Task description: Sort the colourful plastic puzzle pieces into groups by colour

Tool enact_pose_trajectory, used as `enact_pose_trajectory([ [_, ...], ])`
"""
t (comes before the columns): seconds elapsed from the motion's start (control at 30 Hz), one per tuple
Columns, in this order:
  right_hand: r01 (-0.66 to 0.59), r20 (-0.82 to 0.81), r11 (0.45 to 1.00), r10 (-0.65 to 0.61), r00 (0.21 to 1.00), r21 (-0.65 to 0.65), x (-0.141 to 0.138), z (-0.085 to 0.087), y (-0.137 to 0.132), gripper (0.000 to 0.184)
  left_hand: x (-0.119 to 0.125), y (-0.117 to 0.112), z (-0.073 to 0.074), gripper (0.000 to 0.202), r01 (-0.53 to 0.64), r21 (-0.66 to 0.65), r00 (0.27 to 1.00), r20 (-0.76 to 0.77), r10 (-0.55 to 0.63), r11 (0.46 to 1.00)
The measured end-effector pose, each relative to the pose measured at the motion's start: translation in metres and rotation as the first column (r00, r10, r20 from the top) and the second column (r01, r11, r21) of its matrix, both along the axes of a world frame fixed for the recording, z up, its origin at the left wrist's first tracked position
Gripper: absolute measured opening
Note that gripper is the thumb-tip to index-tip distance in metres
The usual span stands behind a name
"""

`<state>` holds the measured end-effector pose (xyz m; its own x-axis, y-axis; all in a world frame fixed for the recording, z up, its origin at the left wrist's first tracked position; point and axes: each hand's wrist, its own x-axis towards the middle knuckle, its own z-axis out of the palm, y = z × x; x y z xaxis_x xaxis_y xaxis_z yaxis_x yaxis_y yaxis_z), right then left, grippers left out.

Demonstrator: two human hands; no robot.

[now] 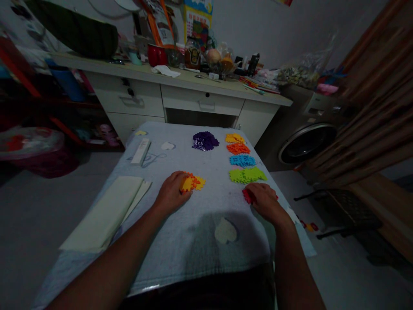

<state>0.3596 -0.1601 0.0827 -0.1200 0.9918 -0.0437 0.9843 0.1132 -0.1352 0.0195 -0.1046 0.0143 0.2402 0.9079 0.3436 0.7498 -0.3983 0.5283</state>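
Note:
My left hand (pixel 172 191) is closed around a small cluster of notched orange and yellow interlocking pieces (pixel 195 183), just above or on the cloth-covered table (pixel 200 241). My right hand (pixel 265 201) curls over notched red pieces (pixel 248 196) near the table's right edge; its fingertips are partly hidden. Beyond it, piles of the same kind of pieces stand in a column: green (pixel 248 175), blue (pixel 241 160), orange (pixel 238 148) and yellow (pixel 234 138). A dark purple pile (pixel 205 141) lies at the far middle.
A folded pale cloth (pixel 106 215) and a white oblong box (pixel 141 151) lie on the left side. Behind the table stands a cluttered desk (pixel 180 79) with drawers. To the right are a washing machine (pixel 292 125) and a dark stool (pixel 348 209).

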Motion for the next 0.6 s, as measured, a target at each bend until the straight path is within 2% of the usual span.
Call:
enact_pose_trajectory([
  [0.13,-0.056,-0.009,0.998,0.057,0.998,0.032,-0.022,0.006,0.007,0.048,0.002,-0.002,0.003,0.05,0.009,-0.052,1.0,0.028,-0.007,0.999],
  [0.27,-0.293,-0.119,0.956,0.293,0.949,0.021,-0.074,0.012,0.022,0.051,0.002,-0.004,0.005,0.049,0.031,-0.073,0.998,0.055,-0.027,0.997],
  [0.33,-0.367,-0.164,0.93,0.367,0.916,0.032,-0.102,0.01,0.031,0.055,0.002,-0.004,0.005,0.05,0.045,-0.071,0.997,0.071,-0.04,0.996],
  [0.47,-0.349,-0.178,0.935,0.355,0.918,0.068,-0.138,-0.006,0.045,0.061,0.002,-0.004,0.005,0.053,0.054,-0.084,0.994,0.103,-0.045,0.995],
  [0.6,-0.328,-0.201,0.942,0.335,0.92,0.067,-0.142,-0.019,0.048,0.052,0.003,-0.004,0.004,0.054,0.062,-0.093,0.991,0.12,-0.05,0.994],
])
